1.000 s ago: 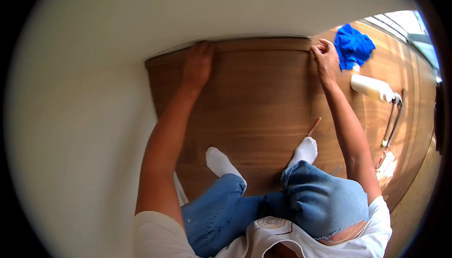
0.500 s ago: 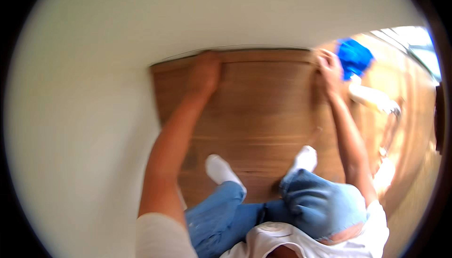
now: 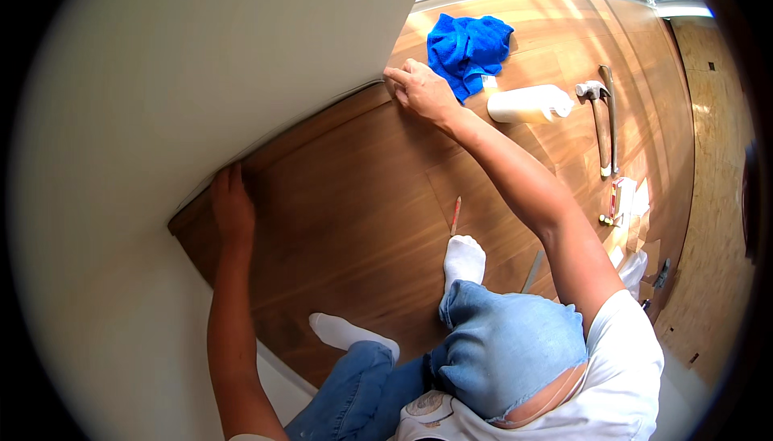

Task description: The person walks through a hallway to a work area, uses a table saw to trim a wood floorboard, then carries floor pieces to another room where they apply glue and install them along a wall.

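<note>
A narrow wooden strip (image 3: 310, 131) runs along the foot of the white wall, its brown matching the plank floor (image 3: 346, 224). Dark in shadow, my left hand (image 3: 233, 204) bends its fingers over the strip near its left end. At the other end, by the wall's corner, my right hand (image 3: 423, 93) has its fingers curled and pressed at the strip's tip. A thin dark gap shows between strip and wall. The undersides of both hands are hidden.
Beyond my right hand lie a blue cloth (image 3: 471, 47), a whitish bottle (image 3: 527, 105) on its side, a hammer (image 3: 597, 123) and a dark pry bar (image 3: 613, 119). A red pencil (image 3: 456, 214) lies by my socked foot (image 3: 465, 261). Bare plywood (image 3: 708, 199) borders the right.
My view has swung to the right, showing the tools and the wall's corner. Both hands keep to the strip's ends, the left now closer to its end.
</note>
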`<state>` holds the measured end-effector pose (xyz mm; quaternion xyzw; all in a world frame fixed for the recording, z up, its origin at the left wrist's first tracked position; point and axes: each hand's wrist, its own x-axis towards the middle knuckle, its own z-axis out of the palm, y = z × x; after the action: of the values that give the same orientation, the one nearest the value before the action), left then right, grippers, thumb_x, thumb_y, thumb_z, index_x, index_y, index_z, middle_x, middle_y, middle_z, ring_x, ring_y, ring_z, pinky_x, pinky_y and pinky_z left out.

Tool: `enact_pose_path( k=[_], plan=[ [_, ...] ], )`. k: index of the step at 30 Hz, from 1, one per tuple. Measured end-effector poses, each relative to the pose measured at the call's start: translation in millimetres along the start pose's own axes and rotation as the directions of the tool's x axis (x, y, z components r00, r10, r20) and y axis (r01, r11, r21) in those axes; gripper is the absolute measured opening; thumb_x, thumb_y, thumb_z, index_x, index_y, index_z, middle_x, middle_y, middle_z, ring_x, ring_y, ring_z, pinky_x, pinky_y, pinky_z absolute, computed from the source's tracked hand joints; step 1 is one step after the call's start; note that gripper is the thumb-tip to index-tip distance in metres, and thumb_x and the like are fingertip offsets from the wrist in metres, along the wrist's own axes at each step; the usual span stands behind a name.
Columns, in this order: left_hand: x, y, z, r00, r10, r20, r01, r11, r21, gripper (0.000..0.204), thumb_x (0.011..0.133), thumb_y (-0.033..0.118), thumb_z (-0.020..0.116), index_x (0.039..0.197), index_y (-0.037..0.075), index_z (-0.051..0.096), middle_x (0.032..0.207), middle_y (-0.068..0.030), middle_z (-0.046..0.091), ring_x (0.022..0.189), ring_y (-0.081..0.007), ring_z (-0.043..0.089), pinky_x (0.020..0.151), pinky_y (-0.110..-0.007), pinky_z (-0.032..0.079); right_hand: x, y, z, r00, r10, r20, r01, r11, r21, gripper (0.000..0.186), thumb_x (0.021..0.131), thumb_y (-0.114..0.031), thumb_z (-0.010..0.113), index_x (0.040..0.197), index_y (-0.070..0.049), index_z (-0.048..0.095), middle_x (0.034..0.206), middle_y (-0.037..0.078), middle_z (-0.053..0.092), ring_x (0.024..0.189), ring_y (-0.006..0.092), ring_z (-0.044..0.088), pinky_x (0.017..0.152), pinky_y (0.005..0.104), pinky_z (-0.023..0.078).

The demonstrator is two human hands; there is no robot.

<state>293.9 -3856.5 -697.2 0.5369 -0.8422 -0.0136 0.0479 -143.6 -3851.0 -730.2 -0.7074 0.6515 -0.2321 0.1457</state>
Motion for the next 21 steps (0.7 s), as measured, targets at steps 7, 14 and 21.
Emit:
enact_pose_path(
  k=[7, 14, 21],
  plan=[
    [7.0, 6.6, -4.8, 0.999, 0.033, -0.003, -0.033, 0.999, 0.000, 0.038, 0.092, -0.007, 0.056, 0.129, -0.004, 0.063, 0.127, -0.0196, 0.061, 0.119, -0.0395, 0.057, 0.104, -0.048, 0.047, -9.5, 0.6, -13.7, 0.978, -0.181, 0.101, 0.201, 0.949, -0.245, 0.049, 0.086, -0.008, 0.060, 0.135, -0.008, 0.061, 0.100, 0.009, 0.056, 0.096, 0.0267, 0.059, 0.079, 0.0362, 0.055],
    [8.9, 12.1, -10.5, 1.000, 0.012, 0.011, -0.012, 1.000, -0.005, 0.039, 0.089, -0.008, 0.056, 0.127, -0.004, 0.065, 0.126, -0.0203, 0.061, 0.116, -0.0400, 0.058, 0.101, -0.048, 0.049, -8.0, 11.5, -13.9, 0.997, -0.048, 0.060, 0.046, 0.998, 0.041, 0.036, 0.087, -0.015, 0.069, 0.123, -0.020, 0.070, 0.094, 0.010, 0.057, 0.096, 0.0288, 0.059, 0.082, 0.0391, 0.053],
    [5.6, 9.1, -5.2, 1.000, 0.009, 0.006, -0.008, 1.000, -0.010, 0.047, 0.082, -0.011, 0.056, 0.128, -0.002, 0.065, 0.126, -0.0207, 0.060, 0.115, -0.0412, 0.057, 0.098, -0.049, 0.049, 1.4, 4.2, -8.2, 0.992, 0.060, 0.115, -0.066, 0.997, 0.050, 0.030, 0.089, -0.037, 0.075, 0.115, -0.021, 0.074, 0.096, 0.011, 0.059, 0.101, 0.0321, 0.060, 0.087, 0.0430, 0.053]
  ],
)
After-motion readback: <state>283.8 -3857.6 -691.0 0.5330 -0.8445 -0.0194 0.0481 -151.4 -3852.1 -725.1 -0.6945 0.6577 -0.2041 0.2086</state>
